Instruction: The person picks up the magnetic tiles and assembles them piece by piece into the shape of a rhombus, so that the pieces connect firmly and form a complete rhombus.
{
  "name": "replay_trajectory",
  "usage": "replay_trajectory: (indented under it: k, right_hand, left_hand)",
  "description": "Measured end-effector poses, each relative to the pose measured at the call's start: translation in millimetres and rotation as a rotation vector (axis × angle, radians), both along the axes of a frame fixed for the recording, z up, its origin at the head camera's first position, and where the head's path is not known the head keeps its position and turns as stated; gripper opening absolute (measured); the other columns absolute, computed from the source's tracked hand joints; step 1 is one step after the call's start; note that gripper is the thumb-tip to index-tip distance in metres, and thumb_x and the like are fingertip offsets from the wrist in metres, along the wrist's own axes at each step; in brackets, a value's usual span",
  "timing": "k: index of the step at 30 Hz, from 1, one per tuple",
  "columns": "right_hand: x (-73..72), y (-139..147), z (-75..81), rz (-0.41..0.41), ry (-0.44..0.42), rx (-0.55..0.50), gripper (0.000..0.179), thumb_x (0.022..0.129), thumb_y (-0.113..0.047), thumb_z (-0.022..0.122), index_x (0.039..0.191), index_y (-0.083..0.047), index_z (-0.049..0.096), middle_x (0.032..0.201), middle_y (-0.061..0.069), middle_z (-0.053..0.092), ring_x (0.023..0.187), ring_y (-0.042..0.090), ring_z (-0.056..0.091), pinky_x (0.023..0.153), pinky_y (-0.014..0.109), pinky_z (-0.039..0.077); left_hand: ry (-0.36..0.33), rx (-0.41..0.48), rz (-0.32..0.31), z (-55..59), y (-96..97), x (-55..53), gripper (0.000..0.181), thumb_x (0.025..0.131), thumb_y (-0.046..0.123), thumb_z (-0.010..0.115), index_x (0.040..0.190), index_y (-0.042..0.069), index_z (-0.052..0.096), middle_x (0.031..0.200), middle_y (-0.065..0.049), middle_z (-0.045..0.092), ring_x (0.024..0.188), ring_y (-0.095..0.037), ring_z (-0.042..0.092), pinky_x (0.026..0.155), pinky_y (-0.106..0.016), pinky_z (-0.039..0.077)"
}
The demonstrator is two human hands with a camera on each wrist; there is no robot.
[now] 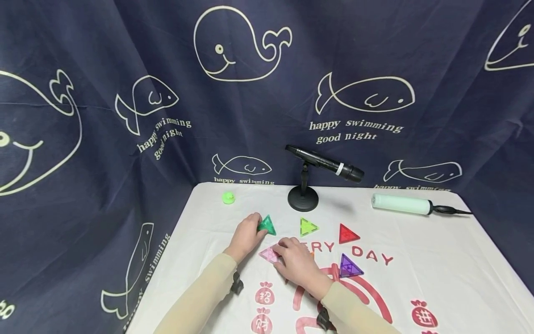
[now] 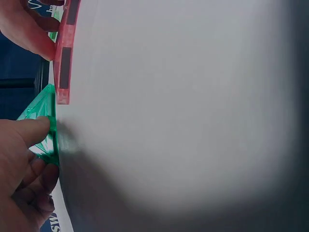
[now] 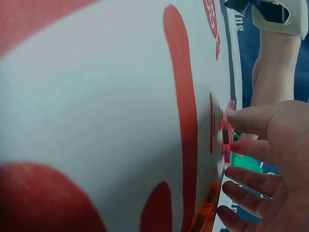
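Thumb and fingers of my left hand (image 1: 247,235) pinch a green triangular magnetic tile (image 1: 268,225) on the cloth-covered table. In the left wrist view, the thumb lies across the face of this green tile (image 2: 46,108). Just nearer, my right hand (image 1: 297,260) holds a pink triangular magnetic tile (image 1: 269,253) between thumb and forefinger. Dark strips show in the pink tile's edge (image 2: 64,67). An orange tile (image 3: 205,212) lies beside the right hand's outer fingers, mostly hidden by that hand in the head view.
To the right lie lime (image 1: 308,227), red (image 1: 348,234) and purple (image 1: 349,266) triangular tiles. Behind them stands a microphone (image 1: 325,162) on a round base. A small green toy (image 1: 228,197) sits at back left, a pale green hand pump (image 1: 400,204) at back right.
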State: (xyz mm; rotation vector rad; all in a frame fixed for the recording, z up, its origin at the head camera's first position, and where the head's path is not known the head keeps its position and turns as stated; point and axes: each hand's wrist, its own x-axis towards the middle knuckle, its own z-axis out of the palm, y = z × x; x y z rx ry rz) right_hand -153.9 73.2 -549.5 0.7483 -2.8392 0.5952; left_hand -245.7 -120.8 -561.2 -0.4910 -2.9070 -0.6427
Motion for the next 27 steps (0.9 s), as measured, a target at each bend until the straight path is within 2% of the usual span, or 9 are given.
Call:
replay_trajectory:
  k: [5,8,15,20,27]
  right_hand:
    - [-4.1,1,0.5,0.007,0.017,-0.002,0.037,0.088,-0.025,0.083,0.121,-0.010,0.078,0.117,0.008,0.070,0.108,0.027,0.062,0.089,0.050,0.052]
    - [-6.8,1,0.8,0.016,0.031,-0.005,0.034,0.088,-0.024,0.083,0.118,-0.010,0.079,0.117,0.008,0.070,0.107,0.027,0.062,0.088,0.050,0.053]
    - [-14.8,3,-0.6,0.034,0.043,-0.007,0.030,0.090,-0.024,0.083,0.116,-0.009,0.079,0.120,0.010,0.071,0.108,0.029,0.063,0.089,0.050,0.053]
    - [-20.1,4,-1.2,0.042,0.053,0.010,0.028,0.091,-0.022,0.082,0.116,-0.010,0.079,0.122,0.011,0.072,0.109,0.030,0.063,0.091,0.050,0.053]
    - [-27.2,4,-1.5,0.040,0.094,-0.004,0.028,0.089,-0.016,0.083,0.115,-0.006,0.079,0.121,0.013,0.072,0.107,0.032,0.064,0.089,0.051,0.054]
  left_hand:
    - [0.002,-0.002,-0.002,0.7,-2.8,2.9,0.028,0.094,0.019,0.080,0.113,0.006,0.064,0.097,-0.002,0.064,0.087,-0.017,0.065,0.083,-0.035,0.057]
    - [0.005,-0.010,-0.014,2.0,-4.3,4.8,0.020,0.095,0.015,0.078,0.110,0.006,0.067,0.097,-0.003,0.064,0.087,-0.017,0.064,0.084,-0.036,0.057]
    - [0.031,-0.013,-0.028,5.5,-7.2,7.9,0.006,0.096,0.010,0.073,0.099,0.009,0.068,0.088,0.000,0.061,0.079,-0.014,0.060,0.077,-0.034,0.056]
    - [0.037,-0.032,-0.034,6.2,-7.2,10.2,0.005,0.096,0.011,0.073,0.095,0.010,0.068,0.083,0.002,0.059,0.074,-0.012,0.056,0.072,-0.032,0.055]
    - [0.080,-0.058,-0.056,4.9,-6.1,11.2,0.006,0.093,0.011,0.075,0.092,0.010,0.069,0.080,0.003,0.058,0.070,-0.012,0.056,0.069,-0.033,0.054]
